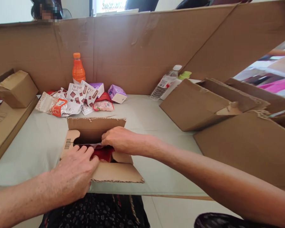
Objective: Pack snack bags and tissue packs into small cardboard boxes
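- Near the table (45, 139) edge, an open cardboard box (97, 148) sits right before me.
- My left hand (73, 172) presses the box's near flap, fingers loose, gripping nothing.
- My right hand (117, 139) reaches inside, touching a red packet (103, 153); grip unclear.

Both hands, left (73, 172) and right (117, 139), crowded at the mouth of the small open box (97, 148) near the bench (38, 142) front edge; little room left inside, red packet (103, 153) filling the gap. Open bench surface to the left of the box and behind its raised back flap. Farther back, blocked by a heap of snack packets (76, 98), an orange bottle (78, 68) and a purple carton (117, 93). Walled off at the rear by a tall cardboard screen (137, 47). Right side obstructed by flattened cartons (197, 107) and a leaning water bottle (165, 83). Left edge hemmed by a small closed box (15, 88) on flat cardboard (4, 126).
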`<state>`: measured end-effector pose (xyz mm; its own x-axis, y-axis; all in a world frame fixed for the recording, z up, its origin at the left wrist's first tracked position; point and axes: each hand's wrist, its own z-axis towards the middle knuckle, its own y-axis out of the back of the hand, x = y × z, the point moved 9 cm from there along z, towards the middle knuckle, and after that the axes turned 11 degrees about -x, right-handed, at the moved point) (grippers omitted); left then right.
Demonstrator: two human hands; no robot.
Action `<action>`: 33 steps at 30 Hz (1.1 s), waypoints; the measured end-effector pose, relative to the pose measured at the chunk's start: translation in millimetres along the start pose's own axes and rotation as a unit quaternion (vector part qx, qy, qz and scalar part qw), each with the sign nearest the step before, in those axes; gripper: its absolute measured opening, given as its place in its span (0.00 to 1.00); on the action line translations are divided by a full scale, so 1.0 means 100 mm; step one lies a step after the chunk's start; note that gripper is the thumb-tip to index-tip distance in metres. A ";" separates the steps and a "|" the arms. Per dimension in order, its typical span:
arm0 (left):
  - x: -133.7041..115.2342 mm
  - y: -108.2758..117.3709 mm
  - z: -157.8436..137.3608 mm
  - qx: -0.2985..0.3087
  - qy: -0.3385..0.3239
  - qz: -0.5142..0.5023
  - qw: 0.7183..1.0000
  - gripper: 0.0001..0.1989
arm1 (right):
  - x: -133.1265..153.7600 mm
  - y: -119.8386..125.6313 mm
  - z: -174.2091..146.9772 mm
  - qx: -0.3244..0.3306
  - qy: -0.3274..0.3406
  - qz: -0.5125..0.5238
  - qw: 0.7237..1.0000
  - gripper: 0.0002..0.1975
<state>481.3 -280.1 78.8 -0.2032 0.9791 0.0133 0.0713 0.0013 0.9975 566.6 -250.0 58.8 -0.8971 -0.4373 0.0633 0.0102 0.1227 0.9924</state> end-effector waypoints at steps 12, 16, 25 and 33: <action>0.00 0.06 0.14 0.079 -0.014 -0.042 0.996 0.12 | -0.03 0.00 -0.20 -0.010 -0.013 0.118 0.993 0.13; -0.02 0.07 0.19 0.082 -0.026 -0.037 0.996 0.16 | 0.01 0.36 -0.41 -0.111 -0.018 0.140 0.984 0.11; -0.06 0.03 0.25 0.052 -0.046 -0.012 0.998 0.15 | -0.19 0.26 -0.84 -0.061 -0.100 0.083 0.990 0.10; -0.23 0.02 0.26 0.017 -0.098 0.068 0.993 0.18 | 0.14 0.22 0.07 -0.047 0.006 0.036 0.998 0.06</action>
<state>511.3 -297.6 78.2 0.0047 0.9913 0.1312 0.1195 -0.1308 0.9842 550.6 -247.0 81.1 -0.8874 -0.4409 0.1347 0.1156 0.0700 0.9908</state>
